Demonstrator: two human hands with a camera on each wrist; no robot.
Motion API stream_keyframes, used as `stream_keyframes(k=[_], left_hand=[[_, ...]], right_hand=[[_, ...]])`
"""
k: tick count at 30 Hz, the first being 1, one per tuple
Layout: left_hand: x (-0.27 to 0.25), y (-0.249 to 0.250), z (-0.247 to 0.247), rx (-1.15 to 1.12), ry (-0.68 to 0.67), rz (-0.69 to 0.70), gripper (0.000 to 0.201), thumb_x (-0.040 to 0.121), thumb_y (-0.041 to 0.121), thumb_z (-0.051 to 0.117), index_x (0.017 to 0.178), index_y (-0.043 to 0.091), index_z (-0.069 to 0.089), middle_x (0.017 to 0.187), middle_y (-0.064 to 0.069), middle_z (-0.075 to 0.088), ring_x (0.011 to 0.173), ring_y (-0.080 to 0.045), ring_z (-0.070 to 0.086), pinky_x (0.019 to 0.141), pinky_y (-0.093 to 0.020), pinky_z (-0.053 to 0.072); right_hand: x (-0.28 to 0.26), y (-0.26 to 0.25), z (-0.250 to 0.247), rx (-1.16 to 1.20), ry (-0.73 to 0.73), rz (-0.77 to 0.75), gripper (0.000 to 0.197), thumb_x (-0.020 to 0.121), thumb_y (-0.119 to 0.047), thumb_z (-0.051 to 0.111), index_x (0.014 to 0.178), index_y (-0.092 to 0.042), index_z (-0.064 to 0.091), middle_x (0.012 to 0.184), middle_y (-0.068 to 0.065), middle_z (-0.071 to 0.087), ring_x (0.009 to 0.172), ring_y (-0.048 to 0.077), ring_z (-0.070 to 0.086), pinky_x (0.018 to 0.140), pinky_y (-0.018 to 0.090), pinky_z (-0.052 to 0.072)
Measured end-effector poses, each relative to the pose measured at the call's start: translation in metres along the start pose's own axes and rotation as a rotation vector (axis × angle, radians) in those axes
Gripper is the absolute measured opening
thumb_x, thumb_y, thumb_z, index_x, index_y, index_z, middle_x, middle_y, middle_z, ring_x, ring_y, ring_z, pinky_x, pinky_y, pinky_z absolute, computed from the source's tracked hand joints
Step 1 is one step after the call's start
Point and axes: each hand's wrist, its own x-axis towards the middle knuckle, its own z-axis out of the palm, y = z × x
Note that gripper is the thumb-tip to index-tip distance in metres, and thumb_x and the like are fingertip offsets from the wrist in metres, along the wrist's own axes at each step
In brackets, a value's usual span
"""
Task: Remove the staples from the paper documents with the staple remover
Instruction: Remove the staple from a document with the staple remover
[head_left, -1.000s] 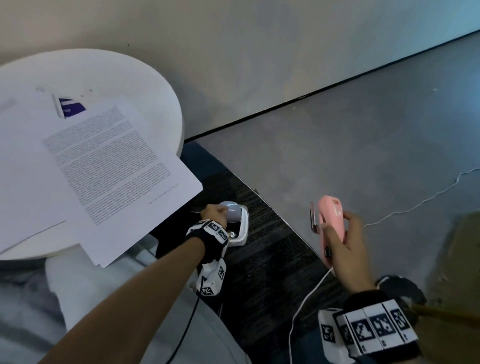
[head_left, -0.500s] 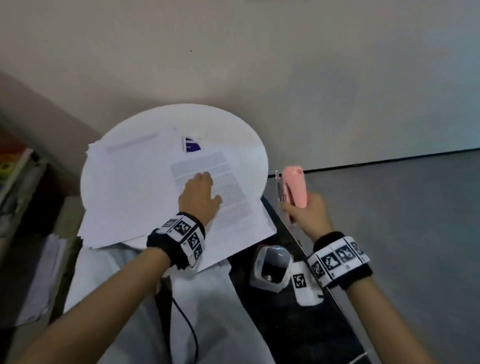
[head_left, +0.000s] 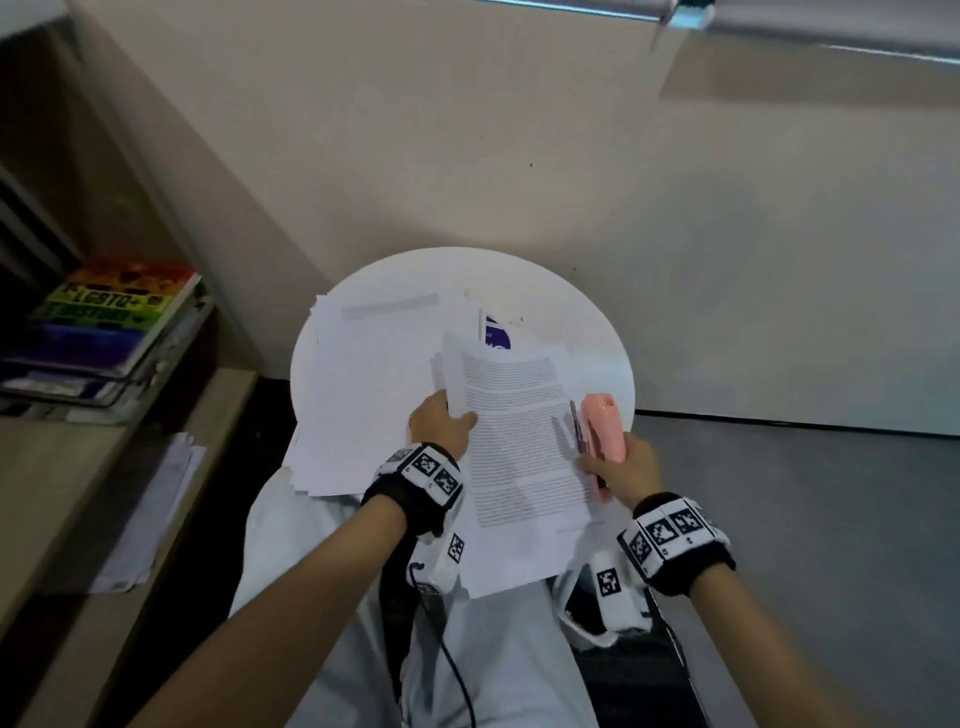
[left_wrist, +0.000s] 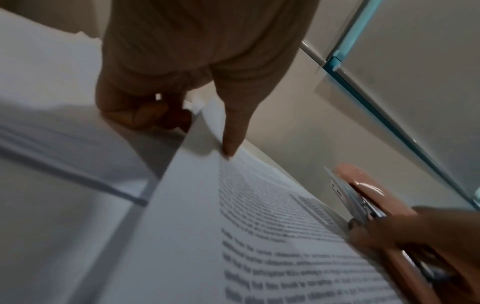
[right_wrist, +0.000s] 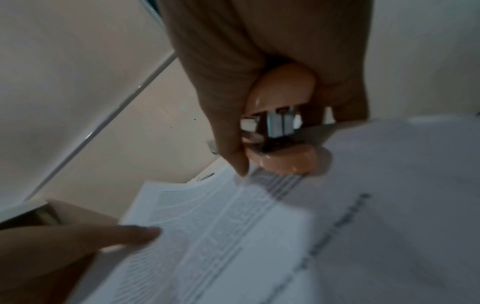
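A printed document lies on a pile of white papers on the round white table. My left hand pinches the document's left edge, thumb on top, and that edge is lifted and curled. My right hand grips a pink staple remover with metal jaws, held at the document's right edge. In the right wrist view the pink staple remover sits just above the printed document. No staple can be made out.
A purple-printed sheet peeks out behind the document. At left stands a shelf with a rainbow-coloured book in a wire tray, and loose papers lie on a lower ledge. A wall rises behind the table; grey floor lies at right.
The view swung from the floor up to the table. My left hand went from a white container on the floor to the document and lifted its edge. My right hand brought the staple remover alongside.
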Motion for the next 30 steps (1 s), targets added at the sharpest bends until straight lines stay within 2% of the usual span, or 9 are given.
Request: stream_keyframes(k=[6, 12, 14, 16, 20, 23, 25, 27, 30], left_hand=[[-0.016, 0.034, -0.042, -0.465, -0.165, 0.285, 0.035, 0.097, 0.017, 0.05, 0.131, 0.009, 0.051, 0.126, -0.003, 0.062, 0.114, -0.015, 0.061, 0.097, -0.032, 0.05], [-0.027, 0.096, -0.076, -0.451, -0.175, 0.529, 0.03, 0.097, 0.013, 0.05, 0.127, 0.013, 0.049, 0.122, 0.001, 0.063, 0.112, -0.011, 0.061, 0.092, -0.025, 0.051], [-0.032, 0.116, -0.08, -0.459, -0.125, 0.594, 0.03, 0.097, 0.013, 0.05, 0.127, 0.015, 0.046, 0.12, 0.005, 0.061, 0.11, -0.006, 0.06, 0.089, -0.02, 0.051], [-0.035, 0.132, -0.085, -0.491, -0.081, 0.642, 0.033, 0.094, 0.013, 0.056, 0.125, 0.015, 0.044, 0.116, 0.006, 0.061, 0.107, -0.004, 0.061, 0.085, -0.017, 0.051], [-0.032, 0.139, -0.088, -0.54, 0.002, 0.624, 0.048, 0.079, 0.019, 0.076, 0.116, 0.016, 0.045, 0.111, 0.002, 0.063, 0.105, -0.012, 0.063, 0.09, -0.027, 0.052], [-0.028, 0.133, -0.084, -0.549, -0.015, 0.586, 0.049, 0.079, 0.016, 0.075, 0.115, 0.011, 0.043, 0.106, 0.0, 0.063, 0.101, -0.014, 0.064, 0.092, -0.034, 0.052], [-0.025, 0.131, -0.082, -0.558, -0.017, 0.573, 0.047, 0.08, 0.014, 0.074, 0.115, 0.01, 0.043, 0.106, -0.001, 0.062, 0.101, -0.015, 0.063, 0.091, -0.033, 0.052], [-0.023, 0.131, -0.081, -0.558, -0.018, 0.56, 0.047, 0.08, 0.016, 0.075, 0.115, 0.013, 0.044, 0.112, -0.006, 0.062, 0.104, -0.017, 0.062, 0.087, -0.028, 0.052], [-0.023, 0.135, -0.083, -0.525, -0.099, 0.561, 0.039, 0.085, 0.015, 0.07, 0.116, 0.011, 0.047, 0.114, -0.007, 0.063, 0.106, -0.017, 0.062, 0.089, -0.028, 0.052]], right_hand=[[-0.033, -0.02, -0.023, 0.292, 0.004, -0.187, 0.039, 0.074, -0.001, 0.076, 0.11, -0.003, 0.059, 0.09, 0.006, 0.067, 0.08, 0.019, 0.063, 0.06, 0.016, 0.053], [-0.049, -0.085, -0.048, 0.414, 0.003, -0.436, 0.02, 0.074, 0.003, 0.074, 0.09, -0.001, 0.063, 0.083, 0.004, 0.067, 0.069, 0.001, 0.066, 0.063, 0.014, 0.053], [-0.055, -0.104, -0.048, 0.438, 0.07, -0.55, 0.034, 0.073, 0.006, 0.075, 0.104, -0.002, 0.062, 0.093, 0.005, 0.068, 0.078, 0.001, 0.067, 0.068, 0.015, 0.055], [-0.061, -0.119, -0.048, 0.452, 0.127, -0.665, 0.043, 0.071, 0.005, 0.077, 0.103, -0.02, 0.064, 0.104, 0.012, 0.065, 0.09, 0.006, 0.065, 0.078, 0.02, 0.056], [-0.07, -0.133, -0.046, 0.407, 0.1, -0.762, 0.06, 0.067, 0.001, 0.081, 0.085, -0.055, 0.064, 0.121, 0.028, 0.05, 0.11, 0.041, 0.055, 0.094, 0.054, 0.05], [-0.071, -0.131, -0.039, 0.402, 0.093, -0.737, 0.073, 0.07, 0.006, 0.078, 0.084, -0.063, 0.061, 0.127, 0.026, 0.046, 0.107, 0.032, 0.056, 0.096, 0.048, 0.05], [-0.069, -0.127, -0.037, 0.408, 0.094, -0.741, 0.07, 0.071, 0.008, 0.076, 0.086, -0.059, 0.063, 0.127, 0.025, 0.046, 0.101, 0.023, 0.057, 0.088, 0.031, 0.055], [-0.062, -0.122, -0.038, 0.43, 0.103, -0.71, 0.057, 0.071, 0.008, 0.076, 0.1, -0.04, 0.064, 0.121, 0.023, 0.051, 0.091, 0.01, 0.06, 0.074, 0.015, 0.053], [-0.052, -0.118, -0.042, 0.449, 0.066, -0.641, 0.057, 0.071, 0.008, 0.076, 0.121, -0.006, 0.052, 0.112, 0.017, 0.061, 0.086, 0.002, 0.065, 0.069, 0.013, 0.053]])
